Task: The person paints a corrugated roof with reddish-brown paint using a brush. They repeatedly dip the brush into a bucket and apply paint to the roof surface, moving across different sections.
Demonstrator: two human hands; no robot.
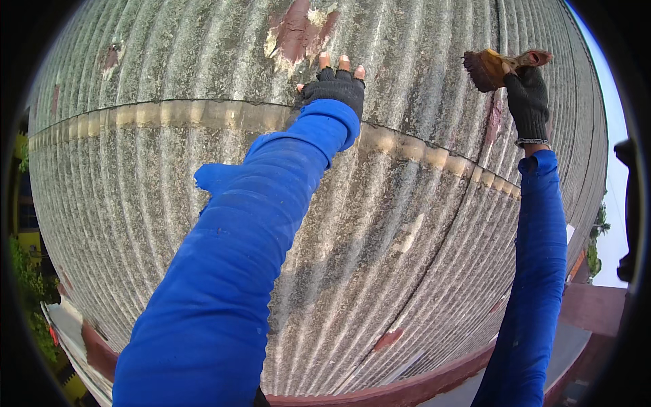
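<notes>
My left hand (pixel 338 89), in a black fingerless knit glove, rests with spread fingers on the grey corrugated roof sheet (pixel 218 56). Just above its fingertips is a dark red patch with pale, ragged edges (pixel 295 33). My right hand (pixel 526 96), gloved the same way, is raised at the upper right and grips a wide paintbrush (pixel 489 68) with dark bristles and a worn handle. The bristles point left over the roof; whether they touch it I cannot tell. Blue sleeves cover both forearms.
An overlap seam (pixel 173 113) crosses the corrugated sheets. Smaller red patches (pixel 389 339) lie about the roof. A dark red ledge (pixel 432 379) borders the lower edge. Green foliage (pixel 30 300) shows at the far left, beyond the roof; sky and trees are at the right.
</notes>
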